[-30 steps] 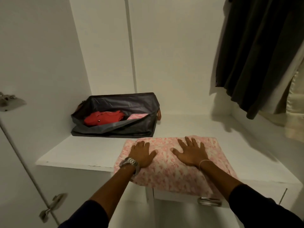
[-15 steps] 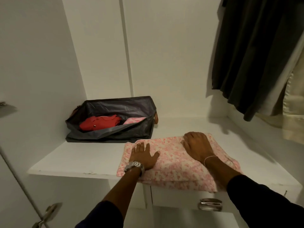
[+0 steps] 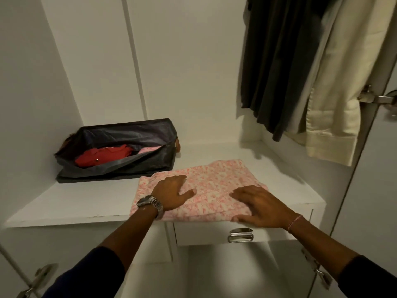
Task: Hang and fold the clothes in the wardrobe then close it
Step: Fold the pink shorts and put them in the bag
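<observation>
Pink folded cloth point(image 3: 214, 186) — left hand point(image 3: 171, 192), right hand point(image 3: 260, 205) pressing flat

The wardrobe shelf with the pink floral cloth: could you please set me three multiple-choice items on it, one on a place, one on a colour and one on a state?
1. Where does the dark storage bag sit?
A. on the shelf, behind and left of the folded pink floral cloth
B. in the drawer
C. hanging from the rail

2. What colour is the garment showing inside the bag?
A. blue
B. red
C. green

3. How do the hands lie on the cloth?
A. both clenched in fists
B. both lifted clear of it
C. both flat with fingers spread

Key: 1 A, the bag rests on the white shelf at the back left. 2 B, red fabric shows in its opening. 3 C, the left hand and right hand press flat on it.
</observation>
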